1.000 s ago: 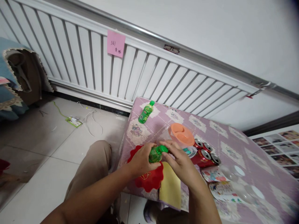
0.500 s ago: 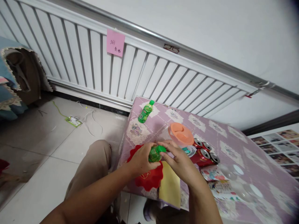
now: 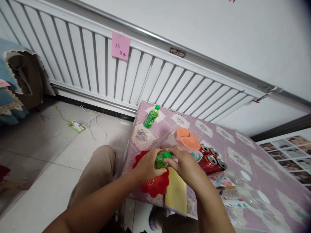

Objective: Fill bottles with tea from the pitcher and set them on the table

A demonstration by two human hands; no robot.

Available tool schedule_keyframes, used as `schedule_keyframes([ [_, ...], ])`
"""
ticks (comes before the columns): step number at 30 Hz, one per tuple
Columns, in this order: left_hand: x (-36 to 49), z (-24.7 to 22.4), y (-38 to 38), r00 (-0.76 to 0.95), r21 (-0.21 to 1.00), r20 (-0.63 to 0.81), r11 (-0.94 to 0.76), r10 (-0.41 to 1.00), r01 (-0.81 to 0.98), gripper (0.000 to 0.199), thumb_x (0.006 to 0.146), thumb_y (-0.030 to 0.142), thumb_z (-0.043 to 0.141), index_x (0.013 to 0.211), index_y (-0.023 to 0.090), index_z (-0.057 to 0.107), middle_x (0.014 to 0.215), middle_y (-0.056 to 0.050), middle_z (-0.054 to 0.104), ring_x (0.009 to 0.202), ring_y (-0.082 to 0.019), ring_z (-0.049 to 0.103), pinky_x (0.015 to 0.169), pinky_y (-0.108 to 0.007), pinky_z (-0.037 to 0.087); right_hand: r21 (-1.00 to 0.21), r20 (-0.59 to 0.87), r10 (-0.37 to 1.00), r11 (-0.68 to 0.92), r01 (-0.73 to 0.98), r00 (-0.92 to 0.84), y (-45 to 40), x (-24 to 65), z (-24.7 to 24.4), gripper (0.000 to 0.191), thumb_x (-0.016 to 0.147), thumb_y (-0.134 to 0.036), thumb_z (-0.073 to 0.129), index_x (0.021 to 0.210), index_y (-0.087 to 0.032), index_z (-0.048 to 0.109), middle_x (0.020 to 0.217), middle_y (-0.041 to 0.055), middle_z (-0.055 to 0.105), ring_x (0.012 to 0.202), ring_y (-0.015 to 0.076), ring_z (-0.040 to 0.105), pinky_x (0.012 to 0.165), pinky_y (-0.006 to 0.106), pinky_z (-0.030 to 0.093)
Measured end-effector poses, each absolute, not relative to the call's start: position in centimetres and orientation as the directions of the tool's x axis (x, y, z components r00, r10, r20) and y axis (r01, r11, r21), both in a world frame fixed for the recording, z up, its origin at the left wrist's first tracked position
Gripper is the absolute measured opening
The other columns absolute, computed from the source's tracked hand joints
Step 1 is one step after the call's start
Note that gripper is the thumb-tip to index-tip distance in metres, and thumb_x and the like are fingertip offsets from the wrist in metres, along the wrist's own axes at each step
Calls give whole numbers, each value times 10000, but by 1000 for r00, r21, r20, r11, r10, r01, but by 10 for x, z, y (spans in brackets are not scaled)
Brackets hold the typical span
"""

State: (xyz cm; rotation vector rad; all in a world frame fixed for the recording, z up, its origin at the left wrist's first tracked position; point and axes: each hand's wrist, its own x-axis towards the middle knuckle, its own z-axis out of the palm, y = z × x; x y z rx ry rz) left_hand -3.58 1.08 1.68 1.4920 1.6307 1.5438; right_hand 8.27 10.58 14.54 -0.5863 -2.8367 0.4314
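Note:
My left hand [image 3: 148,165] is wrapped round a small green bottle [image 3: 159,161], tilted with its cap toward the right. The fingers and thumb of my right hand [image 3: 181,160] grip the green cap [image 3: 167,155] of that bottle. Under my hands lie a red scalloped mat [image 3: 154,186] and a folded yellow cloth [image 3: 176,192] at the table's near edge. A second green bottle [image 3: 151,117] with its cap on stands near the table's far left corner.
Right of my hands on the table [image 3: 167,129] are an orange-lidded container [image 3: 187,139], several red cans [image 3: 209,162] and two clear white-lidded containers [image 3: 255,198]. A white radiator [image 3: 97,64] runs behind. A power strip [image 3: 76,127] lies on the floor.
The fingers of my right hand have closed further round the cap, and its wrist has turned slightly. My left hand has hardly moved. The view has shifted a little.

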Motion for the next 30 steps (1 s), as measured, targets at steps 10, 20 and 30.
schedule_keyframes([
  [10, -36, 15, 12, -328, 900, 340, -204, 881, 385, 663, 719, 193, 767, 1294, 215, 438, 1281, -112, 594, 1199, -276, 584, 1040, -458, 471, -291, 203, 615, 781, 553, -762, 98, 76, 136, 198, 790, -381, 695, 729, -213, 608, 696, 23, 650, 658, 191, 604, 604, 290, 410],
  [20, -36, 14, 12, -341, 914, 316, -187, 885, 361, 677, 711, 214, 785, 1295, 223, 441, 1278, -110, 593, 1189, -286, 586, 1019, -474, 478, -611, 153, 643, 659, 439, -751, 94, 86, 136, 424, 827, -400, 616, 1205, -209, 648, 1103, 97, 695, 920, 242, 664, 768, 386, 533],
  [30, -36, 15, 12, -335, 913, 308, -178, 891, 368, 650, 722, 213, 770, 1286, 196, 447, 1273, -123, 603, 1184, -284, 596, 1018, -464, 484, -670, 239, 705, 618, 412, -668, 93, 86, 111, 265, 844, -415, 614, 975, -202, 702, 938, 66, 673, 824, 219, 634, 739, 383, 536],
])
